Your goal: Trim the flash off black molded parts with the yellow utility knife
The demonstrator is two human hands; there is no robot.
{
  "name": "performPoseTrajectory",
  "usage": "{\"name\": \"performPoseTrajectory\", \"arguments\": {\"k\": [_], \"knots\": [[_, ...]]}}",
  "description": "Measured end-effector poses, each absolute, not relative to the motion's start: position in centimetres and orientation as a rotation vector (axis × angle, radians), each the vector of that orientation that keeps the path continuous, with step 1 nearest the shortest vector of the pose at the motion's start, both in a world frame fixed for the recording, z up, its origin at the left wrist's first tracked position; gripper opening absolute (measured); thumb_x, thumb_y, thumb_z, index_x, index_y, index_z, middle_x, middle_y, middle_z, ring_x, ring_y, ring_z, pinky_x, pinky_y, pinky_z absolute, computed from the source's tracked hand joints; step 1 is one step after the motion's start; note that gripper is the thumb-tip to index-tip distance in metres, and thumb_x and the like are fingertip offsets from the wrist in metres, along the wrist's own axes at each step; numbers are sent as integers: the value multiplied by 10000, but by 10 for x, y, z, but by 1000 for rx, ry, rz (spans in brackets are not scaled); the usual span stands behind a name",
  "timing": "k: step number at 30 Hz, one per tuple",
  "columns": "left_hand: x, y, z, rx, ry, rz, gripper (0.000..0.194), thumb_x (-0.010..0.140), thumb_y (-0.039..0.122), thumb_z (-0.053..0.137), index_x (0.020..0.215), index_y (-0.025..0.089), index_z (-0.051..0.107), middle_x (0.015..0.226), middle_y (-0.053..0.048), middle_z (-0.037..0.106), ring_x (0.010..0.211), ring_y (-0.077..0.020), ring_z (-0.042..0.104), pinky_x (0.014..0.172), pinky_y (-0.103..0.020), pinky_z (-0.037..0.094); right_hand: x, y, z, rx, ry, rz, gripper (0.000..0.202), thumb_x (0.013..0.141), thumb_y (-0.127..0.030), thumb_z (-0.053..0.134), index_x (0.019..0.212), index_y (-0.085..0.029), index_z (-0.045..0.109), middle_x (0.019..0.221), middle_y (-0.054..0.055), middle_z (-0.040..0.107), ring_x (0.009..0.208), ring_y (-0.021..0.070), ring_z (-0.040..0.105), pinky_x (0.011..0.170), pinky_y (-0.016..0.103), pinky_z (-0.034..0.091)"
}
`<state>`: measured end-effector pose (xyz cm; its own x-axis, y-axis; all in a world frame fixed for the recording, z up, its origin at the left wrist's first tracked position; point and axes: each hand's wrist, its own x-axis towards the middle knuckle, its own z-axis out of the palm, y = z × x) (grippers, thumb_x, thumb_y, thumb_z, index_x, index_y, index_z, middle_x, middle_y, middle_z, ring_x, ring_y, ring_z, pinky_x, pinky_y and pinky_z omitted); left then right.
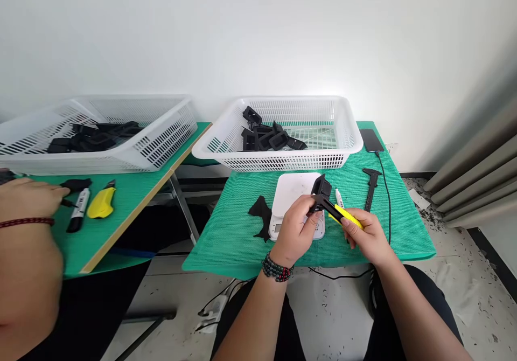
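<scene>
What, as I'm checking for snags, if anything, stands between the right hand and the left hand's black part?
Only the yellow cutter in the right hand itself, angled toward the black part in the left hand; nothing else visible lies between.

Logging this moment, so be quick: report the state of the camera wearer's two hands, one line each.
Left hand: closed, holding a black part over the scale.
Right hand: closed, holding a yellow-and-black cutter.

You pinch a black angular part (322, 185) in your left hand (298, 225), its broad end upward — and your right hand (367, 236) grips a yellow-and-black cutter (348, 215), slanting up leftward, dark front end right at the part.
</scene>
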<state>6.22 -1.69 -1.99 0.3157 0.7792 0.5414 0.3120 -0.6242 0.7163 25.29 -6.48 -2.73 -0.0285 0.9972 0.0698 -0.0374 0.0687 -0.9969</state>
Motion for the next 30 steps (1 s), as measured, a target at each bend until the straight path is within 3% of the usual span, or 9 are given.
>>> {"name": "performPoseTrajectory", "arguments": {"k": [6, 10, 14, 19, 22, 26, 30], "knots": [[80, -44, -13, 2217, 652, 1189, 175, 1022, 221, 512, 1048, 199, 684, 1069, -112, 742, 958, -203, 716, 832, -324, 599, 271, -50, -30, -1313, -1063, 962, 482, 835, -665, 710, 743, -200, 621, 521, -53, 486, 398, 98, 424, 380, 238, 332], [86, -50, -14, 2242, 672, 1213, 201, 1021, 315, 550, 1045, 198, 712, 1010, -117, 761, 908, -215, 730, 809, -338, 608, 271, -48, -32, -1177, -939, 1079, 485, 864, -650, 688, 700, -213, 557, 542, -47, 514, 393, 92, 434, 388, 236, 337], [83, -40, -19, 2153, 753, 1285, 299, 980, 466, 623, 947, 186, 722, 885, -98, 758, 808, -205, 721, 712, -311, 592, 263, -54, -31, -1088, -934, 1146, 438, 842, -627, 724, 814, -204, 618, 703, -6, 651, 424, 92, 506, 412, 240, 368], [84, -39, -19, 2086, 839, 1323, 436, 963, 574, 596, 798, 187, 708, 724, -67, 714, 674, -173, 666, 641, -286, 533, 253, -57, -36, -1044, -963, 1340, 501, 764, -617, 803, 1003, -205, 648, 594, -60, 572, 419, 103, 521, 414, 221, 391], [84, -40, -14, 2066, 786, 1306, 420, 971, 546, 601, 777, 191, 715, 712, -57, 718, 663, -163, 667, 655, -279, 537, 249, -59, -39, -1023, -917, 1389, 493, 750, -618, 811, 964, -211, 632, 612, -63, 566, 417, 91, 509, 401, 209, 390], [82, -39, -9, 2117, 667, 1229, 244, 930, 425, 713, 940, 186, 755, 919, -84, 785, 784, -176, 724, 716, -277, 577, 250, -59, -38, -1013, -904, 1381, 459, 762, -586, 817, 981, -222, 645, 648, -51, 580, 462, 102, 521, 419, 222, 428], [81, -40, -6, 2195, 627, 1143, 175, 975, 323, 657, 1033, 197, 765, 1026, -98, 792, 894, -195, 750, 791, -301, 600, 254, -58, -37, -1039, -892, 1373, 475, 752, -584, 829, 1001, -221, 650, 651, -53, 580, 465, 100, 511, 423, 226, 446]]}}
